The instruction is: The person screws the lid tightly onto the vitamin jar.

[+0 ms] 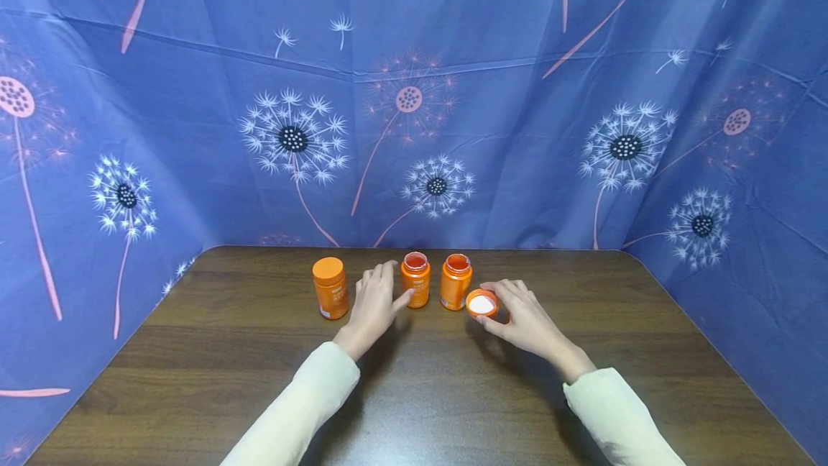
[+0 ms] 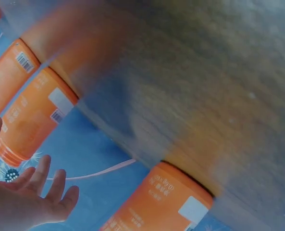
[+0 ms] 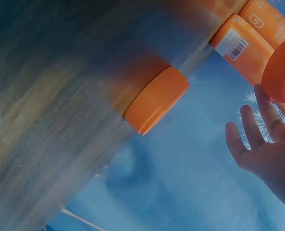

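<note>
My right hand (image 1: 527, 318) pinches an orange lid (image 1: 481, 303) between thumb and fingers, its white inside turned up toward the head camera. This lid (image 3: 279, 72) shows its orange outside in the right wrist view. Just left of it stands an uncapped orange bottle (image 1: 456, 285). Another uncapped orange bottle (image 1: 416, 283) is beside that one. My left hand (image 1: 373, 308) has its fingers loosely spread, with the thumb at this second bottle; whether it touches cannot be told. To the left of that hand stands a capped orange bottle (image 1: 331, 292).
A second orange lid (image 3: 156, 100) lies on the brown wooden table (image 1: 414, 394); my right hand mostly hides it from the head camera. Behind the table's back edge hangs a blue cloth (image 1: 517, 128) with dandelion prints, which also runs along both sides.
</note>
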A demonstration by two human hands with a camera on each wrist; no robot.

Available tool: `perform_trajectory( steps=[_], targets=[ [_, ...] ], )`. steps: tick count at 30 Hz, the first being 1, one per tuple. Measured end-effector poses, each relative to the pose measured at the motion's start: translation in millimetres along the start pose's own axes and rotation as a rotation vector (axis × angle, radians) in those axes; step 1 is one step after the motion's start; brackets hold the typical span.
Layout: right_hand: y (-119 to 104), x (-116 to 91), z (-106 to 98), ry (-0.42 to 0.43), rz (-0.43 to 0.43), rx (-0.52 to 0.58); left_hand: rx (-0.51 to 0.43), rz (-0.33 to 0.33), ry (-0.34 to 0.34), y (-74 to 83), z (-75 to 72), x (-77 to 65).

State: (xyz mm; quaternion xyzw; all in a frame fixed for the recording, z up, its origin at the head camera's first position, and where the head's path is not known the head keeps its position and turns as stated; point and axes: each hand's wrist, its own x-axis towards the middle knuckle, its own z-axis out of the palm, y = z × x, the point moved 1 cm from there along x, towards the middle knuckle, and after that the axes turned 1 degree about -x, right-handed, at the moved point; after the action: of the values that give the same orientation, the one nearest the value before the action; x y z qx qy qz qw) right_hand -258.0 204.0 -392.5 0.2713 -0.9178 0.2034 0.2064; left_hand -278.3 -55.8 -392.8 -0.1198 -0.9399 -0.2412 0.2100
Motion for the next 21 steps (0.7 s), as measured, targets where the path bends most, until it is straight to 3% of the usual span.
perform_trajectory(
  steps=[10, 21],
  targets=[
    [-4, 0, 1, 0.019, -0.015, 0.052, -0.007, -0.013, -0.043, 0.3, 12.9, 10.0],
    [-10, 2, 0, 0.008, -0.021, 0.068, -0.025, -0.015, -0.015, 0.6, 17.6, 12.5]
  ],
)
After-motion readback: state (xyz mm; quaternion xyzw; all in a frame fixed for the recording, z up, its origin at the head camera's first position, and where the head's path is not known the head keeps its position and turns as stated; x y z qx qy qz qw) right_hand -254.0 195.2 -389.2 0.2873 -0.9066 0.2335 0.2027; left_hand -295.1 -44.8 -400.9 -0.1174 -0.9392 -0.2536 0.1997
